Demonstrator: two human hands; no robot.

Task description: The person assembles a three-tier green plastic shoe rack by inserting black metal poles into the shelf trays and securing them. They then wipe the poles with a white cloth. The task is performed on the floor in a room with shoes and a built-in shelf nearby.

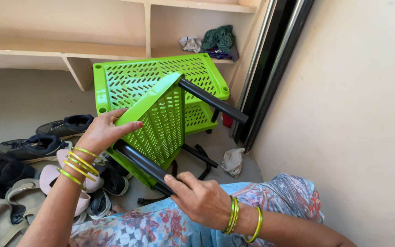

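Item: green perforated plastic shelf panel (158, 121), held tilted on edge above the floor, in front of my lap. My left hand (104, 132) lies on its upper edge, fingers flat, steadying it. My right hand (200, 196) is wrapped round a black tube leg (140, 163) at the panel's lower corner. To seat the leg well, I judge: keep the tube straight with its socket, brace with the left, push evenly. Behind: assembled green rack (129, 80). Left: shoes (46, 137). Floor: crumpled cloth (232, 161).
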